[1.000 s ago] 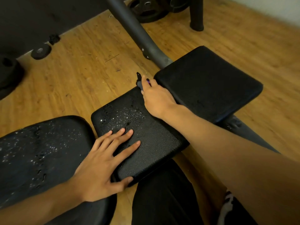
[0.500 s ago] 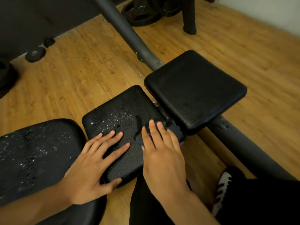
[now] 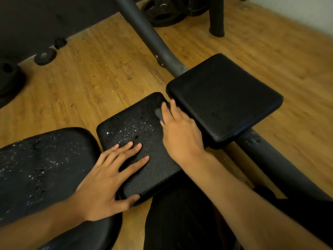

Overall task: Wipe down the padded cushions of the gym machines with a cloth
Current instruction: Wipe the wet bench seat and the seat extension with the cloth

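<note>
Mid-wipe: right hand (image 3: 180,130) flat on cloth (image 3: 159,113), 1 o'clock corner of pad (image 3: 144,170); left hand (image 3: 110,175) flat, steadying. Next: droplets (image 3: 137,129), 9 o'clock.

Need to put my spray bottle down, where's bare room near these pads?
The far pad is bare. The wood floor is open between the frame tube and the seat pad. The middle pad is crowded: left hand flat on it, right hand pressing the cloth.
</note>
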Demonstrator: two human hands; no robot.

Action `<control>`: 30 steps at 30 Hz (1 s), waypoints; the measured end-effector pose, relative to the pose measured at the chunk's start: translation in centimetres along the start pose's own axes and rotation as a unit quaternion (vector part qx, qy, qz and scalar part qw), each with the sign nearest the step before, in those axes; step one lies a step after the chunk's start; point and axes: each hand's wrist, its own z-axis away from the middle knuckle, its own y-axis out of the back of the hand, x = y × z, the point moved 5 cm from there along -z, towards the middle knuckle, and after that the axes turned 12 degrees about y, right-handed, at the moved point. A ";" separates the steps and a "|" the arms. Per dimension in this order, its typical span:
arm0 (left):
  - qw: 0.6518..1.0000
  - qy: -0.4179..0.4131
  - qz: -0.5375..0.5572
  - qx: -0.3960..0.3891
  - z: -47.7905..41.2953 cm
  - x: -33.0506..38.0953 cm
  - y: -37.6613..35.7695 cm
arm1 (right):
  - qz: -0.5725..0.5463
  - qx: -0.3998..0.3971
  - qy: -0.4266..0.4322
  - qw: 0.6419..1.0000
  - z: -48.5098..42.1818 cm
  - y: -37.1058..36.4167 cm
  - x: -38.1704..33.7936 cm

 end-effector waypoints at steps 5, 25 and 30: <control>1.000 -0.002 -0.003 -0.002 0.1 0.0 0.1 | -0.017 0.027 -0.040 0.999 4.6 1.9 -0.3; 0.998 0.017 -0.052 0.030 0.9 0.3 0.9 | 0.129 -0.025 0.064 0.989 4.5 0.8 -1.9; 0.992 0.080 -0.096 0.018 3.5 0.7 1.5 | 0.194 0.006 0.123 0.973 3.0 2.1 -3.5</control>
